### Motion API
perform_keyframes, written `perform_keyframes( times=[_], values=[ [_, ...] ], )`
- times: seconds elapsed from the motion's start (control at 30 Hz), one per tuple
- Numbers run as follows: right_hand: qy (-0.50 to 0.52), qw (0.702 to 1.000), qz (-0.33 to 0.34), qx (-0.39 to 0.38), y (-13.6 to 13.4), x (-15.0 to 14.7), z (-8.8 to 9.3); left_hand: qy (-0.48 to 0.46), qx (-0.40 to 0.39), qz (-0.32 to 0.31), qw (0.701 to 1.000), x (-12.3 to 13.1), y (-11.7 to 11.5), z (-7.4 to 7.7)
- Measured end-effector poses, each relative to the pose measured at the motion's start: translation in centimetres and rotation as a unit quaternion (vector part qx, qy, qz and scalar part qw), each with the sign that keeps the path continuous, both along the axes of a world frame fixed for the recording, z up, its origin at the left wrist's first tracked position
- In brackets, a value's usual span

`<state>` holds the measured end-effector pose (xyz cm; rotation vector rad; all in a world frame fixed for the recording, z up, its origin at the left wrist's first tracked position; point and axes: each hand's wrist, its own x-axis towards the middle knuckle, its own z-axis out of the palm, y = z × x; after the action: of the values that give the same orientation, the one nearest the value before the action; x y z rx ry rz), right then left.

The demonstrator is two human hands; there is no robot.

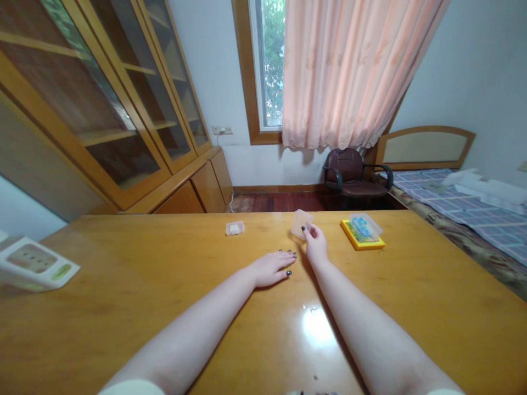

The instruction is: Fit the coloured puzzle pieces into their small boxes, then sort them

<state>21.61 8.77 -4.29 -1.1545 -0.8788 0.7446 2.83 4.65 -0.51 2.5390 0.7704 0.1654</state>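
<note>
Warm yellow-brown wood is covering the broad table [164,263], with a glass-fronted cabinet [185,162] standing along the left wall, a pink curtain [346,71] hanging beside a window [272,66], and one maroon chair [348,167] and one bed [428,147] sitting beyond the far edge. One small clear tray [229,231] is lying left of the hands near that edge, holding a little white item [234,227]. One clear plastic square [300,222] is tilting upward near the far edge; the right hand [316,245] is pinching its near corner between thumb and fingers, and its arm is reaching in from the lower right. The left hand [269,269] is lying palm down just nearer and to the left, its fingers close together and pointing right, its thumb standing apart. One yellow box [356,241] is lying flat to the right, bearing a clear plastic piece [373,225] on top, so three clear plastic things are showing in all. One white carton [39,263] with a window in its side is standing at the left, running out of view.
</note>
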Motion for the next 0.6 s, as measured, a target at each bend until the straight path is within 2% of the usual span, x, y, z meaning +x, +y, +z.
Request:
perform_keyframes(
  times=[0.1,0.17,0.23,0.3,0.33,0.4,0.43,0.47,0.5,0.6],
  values=[
    [-0.076,0.996,0.043,-0.004,-0.5,-0.3,0.3,-0.045,-0.054,-0.006,0.998,-0.9,-1.2,0.1],
    [-0.171,0.984,0.057,0.004,-0.9,-0.4,0.6,-0.086,-0.076,0.028,0.993,-1.3,-1.5,0.0],
    [-0.283,0.958,0.045,0.017,-1.2,-0.4,0.7,-0.116,-0.056,0.1,0.987,-1.8,-1.4,-0.1],
    [-0.38,0.924,0.029,0.017,-1.4,-0.5,0.7,-0.11,0.023,0.21,0.971,-2.4,-1.0,0.0],
    [-0.419,0.908,0.028,0.012,-1.4,-0.6,0.6,-0.087,0.08,0.275,0.954,-2.9,-0.6,0.0],
    [-0.473,0.88,0.042,-0.004,-1.6,-0.8,0.5,-0.014,0.187,0.422,0.887,-4.1,0.4,0.2],
    [-0.491,0.869,0.059,-0.011,-1.7,-0.9,0.5,0.026,0.206,0.479,0.853,-4.9,1.0,0.3],
    [-0.502,0.861,0.081,-0.018,-1.9,-1.1,0.5,0.059,0.205,0.511,0.833,-5.7,1.6,0.3],
    [-0.509,0.854,0.106,-0.021,-2.0,-1.2,0.5,0.082,0.194,0.522,0.827,-6.5,2.1,0.1],
    [-0.514,0.84,0.175,-0.011,-2.4,-1.5,0.9,0.112,0.15,0.519,0.834,-8.7,3.5,-0.7]
  ],
)
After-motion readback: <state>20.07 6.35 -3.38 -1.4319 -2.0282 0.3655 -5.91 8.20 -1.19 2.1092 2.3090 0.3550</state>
